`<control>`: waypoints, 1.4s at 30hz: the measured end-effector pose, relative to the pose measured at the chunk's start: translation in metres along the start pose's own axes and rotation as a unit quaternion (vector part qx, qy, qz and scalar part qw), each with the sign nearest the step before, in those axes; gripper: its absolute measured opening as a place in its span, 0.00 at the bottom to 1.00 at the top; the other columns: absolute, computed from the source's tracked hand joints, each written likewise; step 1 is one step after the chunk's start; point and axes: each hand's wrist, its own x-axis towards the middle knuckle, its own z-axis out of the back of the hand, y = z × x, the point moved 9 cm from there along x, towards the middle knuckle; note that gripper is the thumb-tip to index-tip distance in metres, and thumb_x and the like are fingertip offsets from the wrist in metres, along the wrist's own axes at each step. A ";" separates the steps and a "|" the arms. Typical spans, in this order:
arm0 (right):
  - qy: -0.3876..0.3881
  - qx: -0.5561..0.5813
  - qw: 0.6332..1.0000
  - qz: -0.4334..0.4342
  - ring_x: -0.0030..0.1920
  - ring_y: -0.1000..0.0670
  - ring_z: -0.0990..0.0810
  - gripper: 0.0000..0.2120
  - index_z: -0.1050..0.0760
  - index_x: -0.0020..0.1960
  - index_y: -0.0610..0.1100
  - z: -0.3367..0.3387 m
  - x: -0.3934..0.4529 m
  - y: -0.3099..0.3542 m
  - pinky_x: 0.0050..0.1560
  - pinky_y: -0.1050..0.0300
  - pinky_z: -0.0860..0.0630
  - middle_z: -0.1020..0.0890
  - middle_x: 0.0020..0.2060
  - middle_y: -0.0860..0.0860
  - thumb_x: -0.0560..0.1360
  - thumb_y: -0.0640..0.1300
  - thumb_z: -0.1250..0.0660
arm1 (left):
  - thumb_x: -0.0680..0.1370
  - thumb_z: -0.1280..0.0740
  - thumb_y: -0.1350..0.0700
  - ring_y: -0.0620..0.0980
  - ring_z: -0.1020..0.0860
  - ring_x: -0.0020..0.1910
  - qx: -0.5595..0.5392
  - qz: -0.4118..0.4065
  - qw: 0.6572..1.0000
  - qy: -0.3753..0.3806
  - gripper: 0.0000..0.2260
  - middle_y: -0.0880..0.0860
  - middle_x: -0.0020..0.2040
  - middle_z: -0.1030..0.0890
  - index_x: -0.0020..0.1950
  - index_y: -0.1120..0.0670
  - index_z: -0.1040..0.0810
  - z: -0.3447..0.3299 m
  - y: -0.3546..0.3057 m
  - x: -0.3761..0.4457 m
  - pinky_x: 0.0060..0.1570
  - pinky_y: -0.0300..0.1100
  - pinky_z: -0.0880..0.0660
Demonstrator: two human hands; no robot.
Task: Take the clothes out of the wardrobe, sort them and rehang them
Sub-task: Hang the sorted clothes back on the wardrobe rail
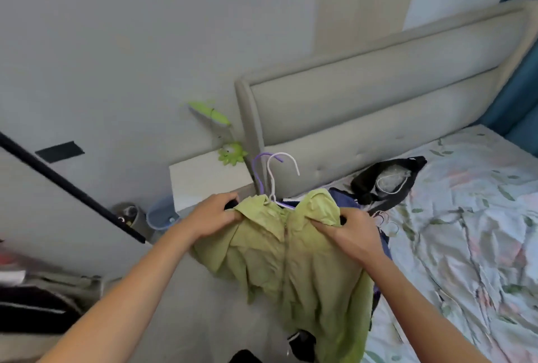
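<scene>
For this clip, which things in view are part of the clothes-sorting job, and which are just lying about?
Part of the job:
green shirt, gripped at the shoulders by the left hand and right hand
white hanger
purple hanger

Lying about:
black bag on the bed
green toy
white nightstand

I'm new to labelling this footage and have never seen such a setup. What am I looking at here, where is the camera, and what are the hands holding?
There is no machine here: a person wears one wide-angle camera on the head, looking forward and down, so you see their own arms. The left hand and right hand each grip a shoulder of a green shirt. It hangs on a white hanger, with a purple hanger just behind it. To the right is a bed with a floral sheet; a black bag lies on it by the headboard. A white nightstand stands left of the bed.
</scene>
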 end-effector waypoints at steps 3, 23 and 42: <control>0.047 -0.014 0.997 0.057 0.36 0.57 0.21 0.25 0.22 0.32 0.54 -0.031 -0.001 0.054 0.34 0.54 0.31 0.20 0.28 0.57 0.62 0.77 0.29 | 0.70 0.34 0.42 0.49 0.19 0.50 -0.052 0.018 0.998 -0.018 0.10 0.46 0.46 0.17 0.47 0.45 0.21 0.018 0.039 -0.062 0.56 0.55 0.22; 0.207 -0.010 0.939 0.273 0.38 0.50 0.20 0.24 0.24 0.39 0.50 -0.230 -0.098 0.302 0.41 0.45 0.21 0.18 0.33 0.55 0.64 0.70 0.25 | 0.69 0.25 0.28 0.48 0.21 0.46 -0.350 0.125 0.894 -0.250 0.33 0.62 0.49 0.15 0.53 0.58 0.15 0.056 0.195 -0.370 0.48 0.49 0.28; 0.337 0.110 0.788 0.503 0.82 0.44 0.42 0.33 0.36 0.80 0.45 -0.424 -0.116 0.526 0.82 0.45 0.45 0.35 0.80 0.47 0.78 0.52 0.35 | 0.71 0.24 0.52 0.56 0.16 0.47 -0.461 0.238 0.665 -0.537 0.16 0.61 0.49 0.13 0.53 0.61 0.14 0.138 0.281 -0.404 0.52 0.50 0.22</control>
